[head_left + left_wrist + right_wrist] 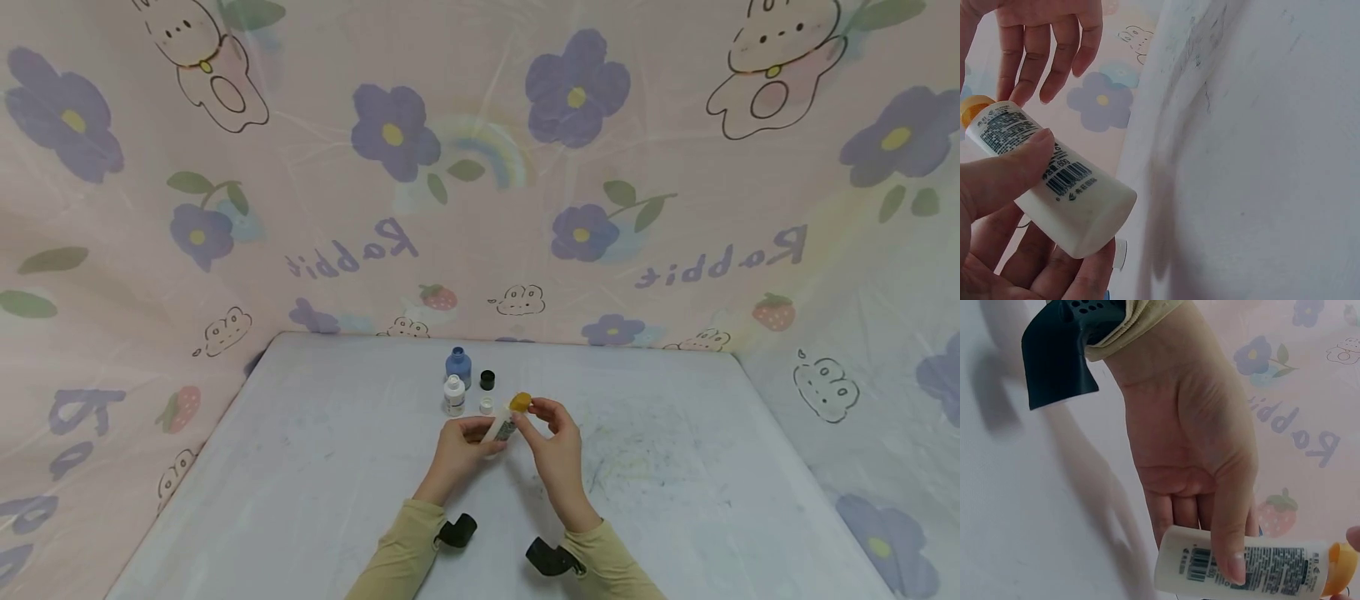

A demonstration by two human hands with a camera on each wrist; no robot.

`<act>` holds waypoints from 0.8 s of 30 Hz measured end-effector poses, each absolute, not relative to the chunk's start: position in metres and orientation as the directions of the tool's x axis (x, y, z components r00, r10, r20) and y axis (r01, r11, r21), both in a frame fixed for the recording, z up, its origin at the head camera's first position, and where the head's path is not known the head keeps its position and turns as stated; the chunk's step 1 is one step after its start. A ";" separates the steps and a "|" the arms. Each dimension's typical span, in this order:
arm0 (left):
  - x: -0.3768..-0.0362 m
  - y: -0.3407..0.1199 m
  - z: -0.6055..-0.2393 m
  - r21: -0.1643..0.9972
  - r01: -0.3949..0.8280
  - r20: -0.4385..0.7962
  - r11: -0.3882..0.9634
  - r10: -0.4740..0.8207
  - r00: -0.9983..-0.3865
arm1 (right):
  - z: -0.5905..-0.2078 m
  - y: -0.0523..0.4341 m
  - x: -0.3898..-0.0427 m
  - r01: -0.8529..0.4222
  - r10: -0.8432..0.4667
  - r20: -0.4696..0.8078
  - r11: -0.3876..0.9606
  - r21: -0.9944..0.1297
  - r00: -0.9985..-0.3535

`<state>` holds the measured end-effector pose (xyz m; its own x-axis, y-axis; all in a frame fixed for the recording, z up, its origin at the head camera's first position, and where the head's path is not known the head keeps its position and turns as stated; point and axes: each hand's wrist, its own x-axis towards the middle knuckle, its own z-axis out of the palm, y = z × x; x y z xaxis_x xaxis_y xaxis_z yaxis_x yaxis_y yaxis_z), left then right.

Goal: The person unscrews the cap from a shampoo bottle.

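My left hand grips a white plastic bottle with a printed label and barcode, thumb across the label and fingers behind. The bottle is tilted, its yellow cap pointing up and to the right in the head view. My right hand pinches the cap between thumb and fingertips. In the right wrist view, its fingertips show only at the right edge beside the cap, and the left thumb lies over the label. Part of the cap is cut off in the left wrist view.
Behind the hands stand a blue bottle and a small white bottle, both without lids. A black cap and a white cap lie beside them on the white table. Patterned cloth hangs around the table.
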<state>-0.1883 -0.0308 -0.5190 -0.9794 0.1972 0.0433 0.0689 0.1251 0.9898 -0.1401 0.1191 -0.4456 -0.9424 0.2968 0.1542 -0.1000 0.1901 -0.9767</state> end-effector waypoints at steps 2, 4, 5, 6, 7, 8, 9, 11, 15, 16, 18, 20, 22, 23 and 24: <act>-0.188 -0.030 -0.520 0.989 0.076 0.049 0.130 0.199 -0.979 | -0.448 0.120 -0.142 -0.108 0.293 0.161 0.187 -0.976 -0.942; -0.188 -0.030 -0.520 0.988 0.084 0.056 0.131 0.203 -0.978 | -0.456 0.122 -0.146 -0.116 0.290 0.162 0.169 -0.979 -0.943; -0.188 -0.029 -0.521 0.987 0.093 0.064 0.130 0.208 -0.976 | -0.461 0.124 -0.149 -0.117 0.289 0.161 0.163 -0.980 -0.944; -0.188 -0.029 -0.521 0.986 0.101 0.072 0.129 0.212 -0.975 | -0.466 0.125 -0.151 -0.116 0.289 0.159 0.162 -0.980 -0.944; -0.188 -0.029 -0.521 0.986 0.106 0.076 0.130 0.217 -0.973 | -0.470 0.126 -0.154 -0.115 0.291 0.158 0.161 -0.980 -0.944; -0.188 -0.028 -0.521 0.986 0.105 0.075 0.130 0.221 -0.972 | -0.475 0.127 -0.156 -0.110 0.293 0.155 0.165 -0.980 -0.944; -0.188 -0.028 -0.522 0.985 0.107 0.076 0.132 0.225 -0.971 | -0.479 0.128 -0.158 -0.108 0.295 0.153 0.162 -0.981 -0.943; -0.188 -0.027 -0.523 0.986 0.102 0.068 0.136 0.233 -0.970 | -0.483 0.129 -0.160 -0.109 0.299 0.158 0.174 -0.979 -0.941; -0.187 -0.026 -0.524 0.985 0.090 0.053 0.145 0.242 -0.969 | -0.486 0.130 -0.161 -0.143 0.300 0.192 0.178 -0.974 -0.934; -0.187 -0.026 -0.524 0.985 0.089 0.052 0.145 0.244 -0.969 | -0.486 0.130 -0.161 -0.151 0.300 0.200 0.178 -0.972 -0.933; -0.186 -0.026 -0.524 0.985 0.090 0.053 0.146 0.242 -0.969 | -0.486 0.130 -0.161 -0.160 0.298 0.208 0.176 -0.971 -0.932; -0.186 -0.026 -0.523 0.985 0.091 0.054 0.146 0.240 -0.969 | -0.487 0.130 -0.161 -0.161 0.295 0.208 0.175 -0.971 -0.933; -0.185 -0.026 -0.522 0.986 0.090 0.055 0.140 0.240 -0.969 | -0.487 0.130 -0.161 -0.157 0.289 0.202 0.173 -0.972 -0.936; -0.185 -0.026 -0.522 0.986 0.092 0.056 0.140 0.241 -0.969 | -0.486 0.131 -0.161 -0.156 0.285 0.199 0.166 -0.974 -0.938; -0.185 -0.025 -0.522 0.985 0.093 0.056 0.142 0.242 -0.969 | -0.482 0.130 -0.158 -0.152 0.279 0.194 0.166 -0.974 -0.941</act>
<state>-0.1850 -0.0254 -0.5219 -0.9687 0.2418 0.0563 0.0928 0.1424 0.9855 -0.1585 0.1299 -0.4821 -0.9407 0.2785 0.1938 -0.1518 0.1656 -0.9744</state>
